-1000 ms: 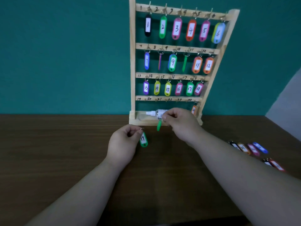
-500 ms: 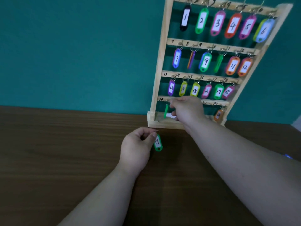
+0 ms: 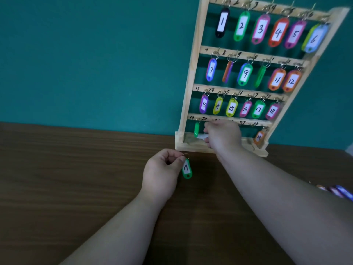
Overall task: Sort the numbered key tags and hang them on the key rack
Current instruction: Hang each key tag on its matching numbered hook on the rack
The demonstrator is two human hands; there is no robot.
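Head camera looks down at a brown wooden table (image 3: 76, 188) with the wooden key rack (image 3: 191, 73) standing at its far edge against a teal wall (image 3: 95, 54). Left hand (image 3: 164, 169) hovers in front of the rack's base, thumb and forefinger pinched on the ring of green tag 19 (image 3: 186, 169), which dangles with its number facing us. Right hand (image 3: 222, 134) is up at the bottom rail, knuckles over the marks past 20. Its fingertips are close to an edge-on green tag (image 3: 196, 129) hanging under the rail between the written 19 and 20, but whether they grip anything, I cannot tell. Something white (image 3: 202, 136) peeks out by that hand in the rack's base tray. The top three rows are full, tags 1 through 18 on their hooks. Orange tag 24 (image 3: 258, 137) hangs at the far right of the bottom row. Loose tags (image 3: 340, 192) lie blurred at the table's right edge.
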